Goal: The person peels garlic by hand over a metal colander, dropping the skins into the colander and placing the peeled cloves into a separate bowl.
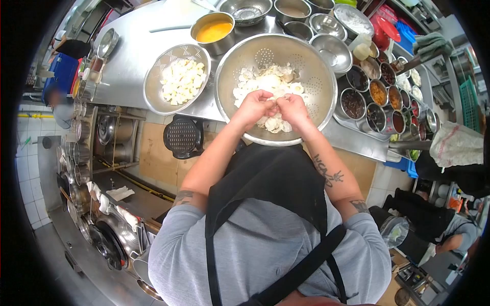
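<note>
Both of my hands meet over a large steel colander [326, 97] at the table's front edge. In it lies a heap of pale, torn pieces that look like oyster mushroom [270, 81], some with greyish-brown edges. My left hand [256, 108] is closed, thumb and fingers pinched at the heap's near side. Against its fingertips, my right hand [293, 110] is closed in a pinch too. A small pale piece seems to sit between the fingertips, mostly hidden by them. To the left, a smaller perforated colander [153, 76] holds pale yellow cut chunks [182, 80].
A pot of orange-yellow liquid [214, 31] stands behind the two colanders. Steel bowls [332, 52] line the back right, beside several cups of sauces and seasonings [377, 93]. A black stool [182, 136] is below the table. Another person [451, 224] is at the far right.
</note>
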`<state>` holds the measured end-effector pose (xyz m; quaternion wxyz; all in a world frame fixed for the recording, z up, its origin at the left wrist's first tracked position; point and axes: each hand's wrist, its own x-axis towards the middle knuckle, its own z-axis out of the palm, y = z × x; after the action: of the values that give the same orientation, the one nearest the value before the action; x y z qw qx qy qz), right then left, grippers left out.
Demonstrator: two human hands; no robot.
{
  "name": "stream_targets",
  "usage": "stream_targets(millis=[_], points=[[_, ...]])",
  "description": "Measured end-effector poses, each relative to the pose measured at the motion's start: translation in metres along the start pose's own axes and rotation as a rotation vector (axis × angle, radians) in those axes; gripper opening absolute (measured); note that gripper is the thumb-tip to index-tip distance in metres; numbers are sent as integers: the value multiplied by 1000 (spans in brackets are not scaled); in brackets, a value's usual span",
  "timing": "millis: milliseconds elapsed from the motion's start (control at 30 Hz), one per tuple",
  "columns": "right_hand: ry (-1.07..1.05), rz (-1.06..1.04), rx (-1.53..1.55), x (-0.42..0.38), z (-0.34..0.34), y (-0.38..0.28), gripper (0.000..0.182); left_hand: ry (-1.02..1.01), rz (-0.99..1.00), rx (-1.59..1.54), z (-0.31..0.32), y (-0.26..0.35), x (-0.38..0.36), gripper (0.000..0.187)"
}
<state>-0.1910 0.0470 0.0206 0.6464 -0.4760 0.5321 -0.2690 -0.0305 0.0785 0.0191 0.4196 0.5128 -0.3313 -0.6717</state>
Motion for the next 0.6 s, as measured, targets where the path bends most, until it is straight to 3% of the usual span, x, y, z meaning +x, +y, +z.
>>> stream_targets(millis=[167, 267, 367, 467, 600], points=[[20, -119, -120, 3, 4, 8, 17, 40, -31, 5, -4, -1, 0, 25], [-1, -71, -127, 0, 1, -1, 15, 63, -43, -82, -3, 0, 0, 23], [-1, -112, -197, 0, -6, 3, 14, -14, -103, -129, -12, -1, 4, 19], [-120, 32, 39, -3, -14, -12, 15, 21, -120, -300, -11, 5, 0, 13], [-99, 80, 215, 2, -21, -8, 14, -4, -143, -370, -11, 9, -4, 14]])
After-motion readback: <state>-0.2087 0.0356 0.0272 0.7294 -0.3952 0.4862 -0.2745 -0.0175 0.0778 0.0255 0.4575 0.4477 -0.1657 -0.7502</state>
